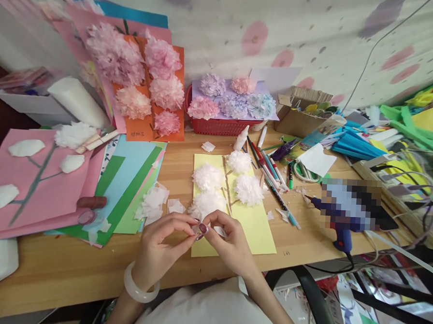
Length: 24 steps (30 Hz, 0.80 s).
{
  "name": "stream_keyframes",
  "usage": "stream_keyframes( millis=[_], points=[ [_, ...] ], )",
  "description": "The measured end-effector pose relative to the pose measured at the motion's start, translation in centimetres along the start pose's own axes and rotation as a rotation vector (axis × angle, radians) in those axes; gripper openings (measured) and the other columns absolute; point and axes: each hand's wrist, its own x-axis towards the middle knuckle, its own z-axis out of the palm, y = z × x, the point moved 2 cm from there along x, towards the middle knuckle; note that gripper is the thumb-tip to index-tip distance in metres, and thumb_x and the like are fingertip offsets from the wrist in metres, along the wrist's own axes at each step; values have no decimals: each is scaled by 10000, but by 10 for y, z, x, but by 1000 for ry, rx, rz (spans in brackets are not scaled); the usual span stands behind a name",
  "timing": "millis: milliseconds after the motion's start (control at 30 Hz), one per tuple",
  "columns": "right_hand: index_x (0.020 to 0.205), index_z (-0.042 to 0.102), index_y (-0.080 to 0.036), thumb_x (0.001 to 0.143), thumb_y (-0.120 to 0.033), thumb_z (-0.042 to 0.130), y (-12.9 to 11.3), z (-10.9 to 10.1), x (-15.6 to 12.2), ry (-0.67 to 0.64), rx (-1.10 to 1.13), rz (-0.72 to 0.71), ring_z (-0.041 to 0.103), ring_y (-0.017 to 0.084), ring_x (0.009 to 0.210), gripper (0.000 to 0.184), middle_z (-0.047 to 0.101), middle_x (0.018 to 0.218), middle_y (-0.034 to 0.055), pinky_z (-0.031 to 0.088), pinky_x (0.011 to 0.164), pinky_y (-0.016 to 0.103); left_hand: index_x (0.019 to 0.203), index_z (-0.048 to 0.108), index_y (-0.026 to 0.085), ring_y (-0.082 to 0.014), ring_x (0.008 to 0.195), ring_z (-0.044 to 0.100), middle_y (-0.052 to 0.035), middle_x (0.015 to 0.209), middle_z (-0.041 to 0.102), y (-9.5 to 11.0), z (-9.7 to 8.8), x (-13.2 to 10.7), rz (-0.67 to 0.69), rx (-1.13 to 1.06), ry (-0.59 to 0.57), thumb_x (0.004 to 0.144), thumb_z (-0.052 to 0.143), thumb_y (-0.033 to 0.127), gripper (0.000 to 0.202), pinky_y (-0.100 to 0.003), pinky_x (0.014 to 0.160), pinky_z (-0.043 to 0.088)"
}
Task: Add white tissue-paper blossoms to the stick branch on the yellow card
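My left hand (163, 246) and my right hand (228, 242) meet over the near end of a yellow card (257, 222). Both pinch a small piece of white tissue paper (197, 227) between fingertips. The piece sits just below a white tissue flower (207, 202) on the card. Three more white tissue flowers (248, 189) lie along a thin brown stem on the same card. My left wrist wears a pale bangle. Loose white tissue squares (154, 200) lie to the left of my hands.
Coloured paper sheets (128, 186) and a pink card (37, 186) with white shapes lie at left. A red basket (218, 126) and an orange card with pink flowers (159, 81) stand behind. Pens (270, 172), a blue glue gun (338, 231) and cables crowd the right.
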Motion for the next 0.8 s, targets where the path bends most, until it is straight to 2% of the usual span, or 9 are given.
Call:
stream_keyframes(
  millis=[100, 267, 500, 667, 800],
  points=[
    [794, 618, -177, 859, -335, 601, 0, -1, 2, -23, 15, 7, 483, 124, 651, 171, 570, 690, -5, 384, 602, 234, 717, 630, 206, -160, 794, 721, -28, 861, 761, 1, 0, 0, 31, -26, 0, 792, 667, 110, 127, -274, 755, 577],
    [800, 636, -175, 856, -296, 592, -1, -2, 3, -36, 44, -11, 508, 130, 678, 141, 605, 716, 4, 406, 625, 235, 734, 628, 209, -155, 829, 726, -19, 894, 766, -1, 1, -1, 8, -41, 0, 781, 688, 95, 137, -269, 810, 574],
    [788, 644, -184, 847, -296, 578, -4, -3, 3, -29, 47, 0, 505, 132, 680, 143, 612, 721, 6, 403, 597, 229, 736, 627, 211, -147, 843, 721, -8, 894, 762, -6, 1, -2, -26, -63, -8, 779, 690, 94, 140, -252, 801, 571],
    [752, 616, -179, 826, -265, 592, -3, -3, 3, -18, 46, 2, 481, 115, 637, 116, 595, 685, -10, 390, 582, 220, 731, 629, 214, -138, 810, 721, 4, 873, 763, -4, 1, -2, 4, -58, -1, 768, 692, 76, 156, -256, 814, 575],
    [744, 620, -174, 837, -256, 588, -2, -2, 4, -16, 48, -15, 477, 108, 630, 128, 580, 671, -19, 388, 597, 217, 771, 610, 215, -145, 804, 721, 2, 835, 753, -6, 3, -4, -60, -130, 44, 773, 674, 66, 162, -258, 788, 585]
  ],
)
